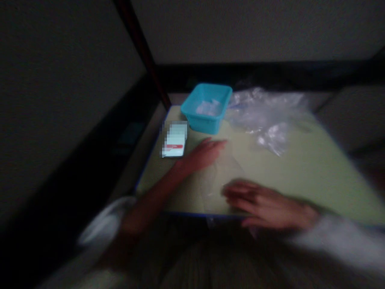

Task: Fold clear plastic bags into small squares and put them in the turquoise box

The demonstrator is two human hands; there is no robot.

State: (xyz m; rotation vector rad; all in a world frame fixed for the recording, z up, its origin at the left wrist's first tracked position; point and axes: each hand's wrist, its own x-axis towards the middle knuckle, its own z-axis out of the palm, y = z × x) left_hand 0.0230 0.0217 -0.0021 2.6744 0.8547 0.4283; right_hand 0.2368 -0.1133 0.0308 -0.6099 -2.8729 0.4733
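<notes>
A clear plastic bag (pixel 221 180) lies flat on the table in front of me, its near end hanging over the front edge. My left hand (pixel 206 152) reaches over the bag's far end, fingers stretched out and holding nothing that I can see. Over the bag's near right side is my right hand (pixel 255 200), palm down with its fingers extended; motion blurs it. Whether either hand presses on the plastic is hard to tell in the dim light.
Beyond my left hand stands a turquoise plastic basket (pixel 204 123) with whitish, see-through contents. A lit phone (pixel 175 140) lies left of it. Crumpled clear plastic bags (pixel 267 116) are heaped at the back right of the yellowish table (pixel 313 172). Walls rise behind and left.
</notes>
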